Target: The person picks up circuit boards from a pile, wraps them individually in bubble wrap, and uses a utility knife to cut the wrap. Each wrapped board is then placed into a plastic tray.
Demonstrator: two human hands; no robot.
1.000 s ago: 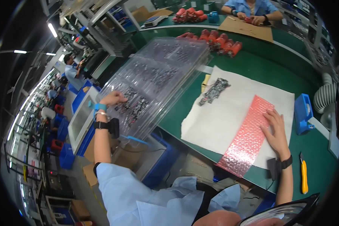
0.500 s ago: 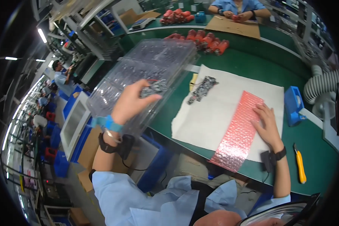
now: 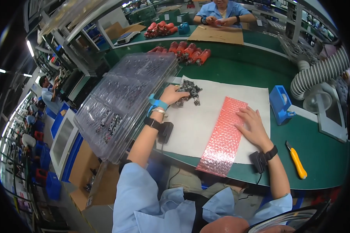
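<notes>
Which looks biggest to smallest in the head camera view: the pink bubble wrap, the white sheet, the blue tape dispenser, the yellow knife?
1. White sheet
2. Pink bubble wrap
3. Blue tape dispenser
4. Yellow knife

The fisheye lens bends things near the rim, so the last two are less sure.

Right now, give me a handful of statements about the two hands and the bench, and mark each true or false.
1. The left hand reaches into the pile of small dark metal parts. True.
2. The right hand holds the yellow utility knife. False: the knife lies apart on the green bench; the hand presses flat on the pink bubble wrap.
3. The bubble wrap lies on a white sheet. True.
4. The blue tape dispenser sits left of the clear plastic trays. False: it is at the far right.
</notes>
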